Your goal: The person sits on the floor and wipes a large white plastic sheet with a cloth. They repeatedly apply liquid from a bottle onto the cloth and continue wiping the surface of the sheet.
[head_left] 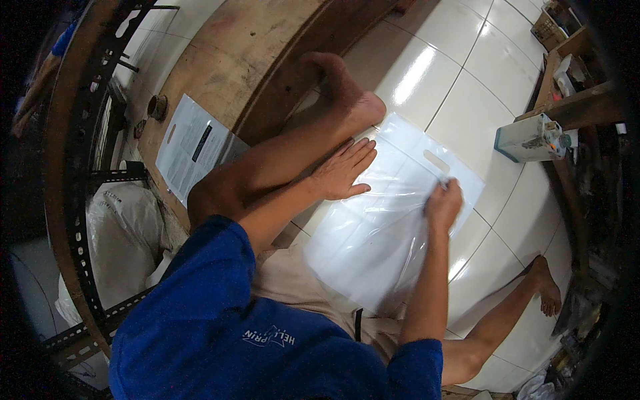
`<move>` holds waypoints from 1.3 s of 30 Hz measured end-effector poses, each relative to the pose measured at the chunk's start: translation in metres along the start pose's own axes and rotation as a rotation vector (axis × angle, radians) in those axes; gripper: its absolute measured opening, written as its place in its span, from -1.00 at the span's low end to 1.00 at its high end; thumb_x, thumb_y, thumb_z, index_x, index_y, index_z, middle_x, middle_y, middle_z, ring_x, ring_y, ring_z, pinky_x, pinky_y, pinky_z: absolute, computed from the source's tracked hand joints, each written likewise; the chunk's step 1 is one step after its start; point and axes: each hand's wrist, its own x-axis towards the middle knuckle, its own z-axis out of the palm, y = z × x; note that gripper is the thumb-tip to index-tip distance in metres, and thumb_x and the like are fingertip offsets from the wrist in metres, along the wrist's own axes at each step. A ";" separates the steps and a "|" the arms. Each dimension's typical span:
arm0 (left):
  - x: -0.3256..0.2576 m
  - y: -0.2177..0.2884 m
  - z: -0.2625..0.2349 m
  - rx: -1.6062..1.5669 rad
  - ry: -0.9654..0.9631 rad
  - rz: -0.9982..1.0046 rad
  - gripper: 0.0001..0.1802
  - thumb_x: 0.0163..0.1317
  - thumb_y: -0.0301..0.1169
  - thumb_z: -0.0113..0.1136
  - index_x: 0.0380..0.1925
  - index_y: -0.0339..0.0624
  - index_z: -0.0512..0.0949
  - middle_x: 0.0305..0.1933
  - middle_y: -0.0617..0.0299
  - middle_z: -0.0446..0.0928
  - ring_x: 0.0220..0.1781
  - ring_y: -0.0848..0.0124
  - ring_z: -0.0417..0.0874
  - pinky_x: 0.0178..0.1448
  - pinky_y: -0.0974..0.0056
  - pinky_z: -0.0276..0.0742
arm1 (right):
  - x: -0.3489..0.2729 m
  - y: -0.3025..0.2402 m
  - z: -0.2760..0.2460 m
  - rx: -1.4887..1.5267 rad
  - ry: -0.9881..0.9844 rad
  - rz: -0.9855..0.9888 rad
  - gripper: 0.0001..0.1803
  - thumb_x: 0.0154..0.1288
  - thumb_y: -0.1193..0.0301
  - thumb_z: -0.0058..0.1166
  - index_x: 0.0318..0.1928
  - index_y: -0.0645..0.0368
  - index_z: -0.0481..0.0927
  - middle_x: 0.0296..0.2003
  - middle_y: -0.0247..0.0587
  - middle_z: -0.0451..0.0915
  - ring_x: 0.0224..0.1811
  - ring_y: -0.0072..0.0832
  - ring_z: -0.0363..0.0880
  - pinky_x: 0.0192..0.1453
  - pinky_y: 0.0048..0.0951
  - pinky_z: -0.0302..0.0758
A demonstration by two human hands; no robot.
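A stack or sheet of clear-and-white plastic bag [373, 227] with a cut-out handle slot lies across the floor tiles between my legs. My right hand [445, 205] is closed near the slot, pinching the plastic, and creases fan out from its fingers. With fingers stretched out, my left hand [347, 170] rests by the bag's left edge, against my bent left leg. Whether its palm presses on the plastic is hard to make out. Another plastic bag [193, 147], printed and with a handle slot, lies on the wooden board to the left.
The wooden board [220, 60] runs along the left side. A translucent jerrycan [530, 139] stands on the tiles at the right, beside a cluttered wooden shelf [573, 107]. A perforated metal frame [87, 200] and a white sack [127, 227] are at the far left.
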 end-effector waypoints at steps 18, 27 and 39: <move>0.004 0.005 -0.006 0.034 -0.023 0.029 -0.05 0.20 0.03 0.14 0.37 -0.45 0.04 0.50 -0.21 -0.07 0.56 -0.03 -0.11 0.55 -0.06 -0.17 | -0.037 0.025 -0.026 -0.129 0.058 0.085 -0.87 0.16 0.53 0.00 -0.25 0.26 0.48 -0.32 0.11 0.53 -0.22 0.05 0.53 -0.12 -0.06 0.44; 0.005 0.007 -0.002 -0.011 -0.052 0.028 -0.06 0.22 -0.03 0.12 0.37 -0.47 0.00 0.51 -0.24 -0.12 0.56 -0.08 -0.17 0.55 -0.09 -0.21 | -0.048 -0.059 0.025 -0.088 -0.261 -0.177 -0.74 0.20 0.49 -0.02 -0.08 0.26 0.54 -0.21 0.12 0.55 -0.14 0.01 0.55 -0.05 -0.09 0.49; 0.009 0.002 -0.003 0.037 -0.055 0.036 -0.04 0.20 0.00 0.10 0.37 -0.49 0.00 0.52 -0.22 -0.13 0.57 -0.04 -0.20 0.57 -0.08 -0.27 | -0.014 0.010 -0.007 0.095 0.053 -0.148 -0.75 0.17 0.51 0.01 -0.12 0.27 0.55 -0.24 0.10 0.56 -0.21 0.06 0.55 -0.08 -0.02 0.47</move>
